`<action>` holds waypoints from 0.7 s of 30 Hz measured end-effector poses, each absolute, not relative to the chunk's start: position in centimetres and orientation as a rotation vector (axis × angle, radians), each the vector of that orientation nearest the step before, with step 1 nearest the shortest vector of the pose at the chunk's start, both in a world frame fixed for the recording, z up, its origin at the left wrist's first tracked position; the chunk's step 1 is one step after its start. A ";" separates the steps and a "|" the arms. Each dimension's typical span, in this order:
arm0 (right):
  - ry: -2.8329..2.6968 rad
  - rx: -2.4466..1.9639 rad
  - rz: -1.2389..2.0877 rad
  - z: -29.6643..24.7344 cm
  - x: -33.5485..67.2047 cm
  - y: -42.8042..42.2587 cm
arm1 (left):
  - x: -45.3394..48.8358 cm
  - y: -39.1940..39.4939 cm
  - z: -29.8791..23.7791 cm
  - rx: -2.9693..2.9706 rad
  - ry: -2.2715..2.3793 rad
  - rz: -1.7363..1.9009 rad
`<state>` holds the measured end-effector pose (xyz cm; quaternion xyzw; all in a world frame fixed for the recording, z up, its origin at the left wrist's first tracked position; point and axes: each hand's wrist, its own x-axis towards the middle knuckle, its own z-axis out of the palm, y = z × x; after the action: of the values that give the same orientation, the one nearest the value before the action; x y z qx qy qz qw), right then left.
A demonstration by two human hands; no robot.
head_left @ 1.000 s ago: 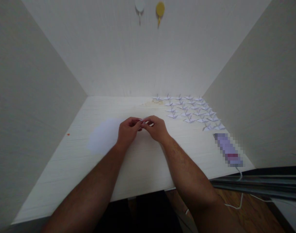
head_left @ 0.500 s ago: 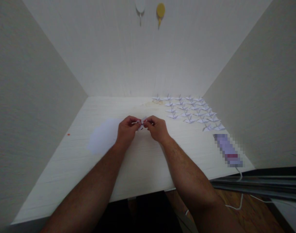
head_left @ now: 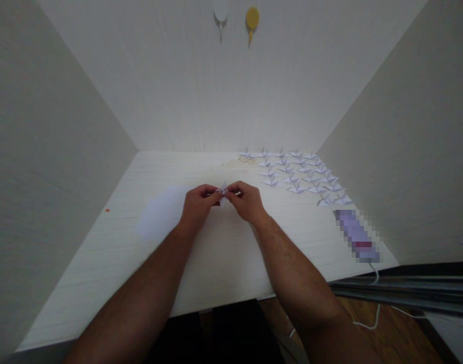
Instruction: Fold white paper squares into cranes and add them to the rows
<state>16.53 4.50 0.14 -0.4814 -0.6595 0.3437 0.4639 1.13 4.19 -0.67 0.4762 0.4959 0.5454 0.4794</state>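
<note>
Between my fingertips is a small folded white paper piece [head_left: 223, 188], mostly covered by the fingers; its exact shape is hard to make out. My left hand [head_left: 199, 203] pinches it from the left with thumb and forefinger. From the other side my right hand [head_left: 245, 200] grips it in the same way, the two thumbs almost meeting. Both hands are over the middle of the white table [head_left: 220, 263]. Beside my left hand lies white paper [head_left: 161, 212], partly behind the wrist.
Several white paper cranes [head_left: 291, 179] stand in rows at the back right. A blurred-out phone-like object [head_left: 356, 235] with a white cable [head_left: 374, 273] lies at the right edge. A small orange bit [head_left: 107, 210] is far left. Walls enclose the back and both sides.
My fingertips have come closer together on the folded paper, and my left hand has shifted slightly. The cranes and the paper on the left stay where they were.
</note>
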 end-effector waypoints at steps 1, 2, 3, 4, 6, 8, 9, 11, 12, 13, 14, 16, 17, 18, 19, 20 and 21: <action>-1.616 -1.185 0.849 0.1 16.6 4.5 | 1.1 4.2 -0.6 1.163 1.206 1.324; -1.615 -1.185 0.852 0.1 16.6 4.6 | 1.0 4.2 -0.6 1.170 1.208 1.322; -1.617 -1.186 0.856 0.1 16.7 4.6 | 1.0 4.2 -0.5 1.179 1.214 1.323; -1.618 -1.187 0.862 0.0 16.7 4.7 | 1.0 4.2 -0.4 1.187 1.223 1.328; -1.614 -1.190 0.884 -0.2 16.8 4.8 | 1.0 4.1 -0.3 1.186 1.229 1.342; -1.596 -1.192 0.919 -0.3 16.8 5.0 | 1.1 4.1 -0.2 1.159 1.210 1.353; -1.583 -1.190 0.937 -0.3 16.8 5.1 | 1.1 4.0 -0.2 1.141 1.195 1.358; -1.555 -1.187 0.969 -0.3 16.8 5.2 | 1.1 4.0 -0.4 1.112 1.169 1.364; -1.537 -1.185 0.983 -0.3 16.8 5.2 | 1.1 4.1 -0.5 1.106 1.159 1.367; -1.520 -1.183 0.999 -0.2 16.8 5.2 | 1.1 4.1 -0.6 1.103 1.150 1.371; -1.503 -1.176 1.018 -0.2 16.7 5.2 | 1.0 4.1 -0.7 1.103 1.138 1.377; -1.465 -1.149 1.061 -0.1 16.7 5.3 | 1.0 4.1 -0.7 1.102 1.111 1.398; -1.445 -1.133 1.080 -0.1 16.7 5.3 | 1.1 4.1 -0.7 1.101 1.100 1.408; -1.427 -1.120 1.093 -0.1 16.7 5.3 | 1.1 4.0 -0.7 1.103 1.097 1.419; -1.416 -1.109 1.099 -0.1 16.7 5.3 | 1.1 4.0 -0.6 1.112 1.102 1.424; -1.411 -1.101 1.098 -0.1 16.7 5.3 | 1.2 3.9 -0.4 1.128 1.114 1.425; -1.413 -1.097 1.091 -0.2 16.7 5.3 | 1.2 3.9 -0.3 1.151 1.130 1.420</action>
<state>16.66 5.30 -0.18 -0.4534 -0.5843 0.4509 0.4996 1.25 3.86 -0.27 0.4709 0.4624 0.5810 0.4763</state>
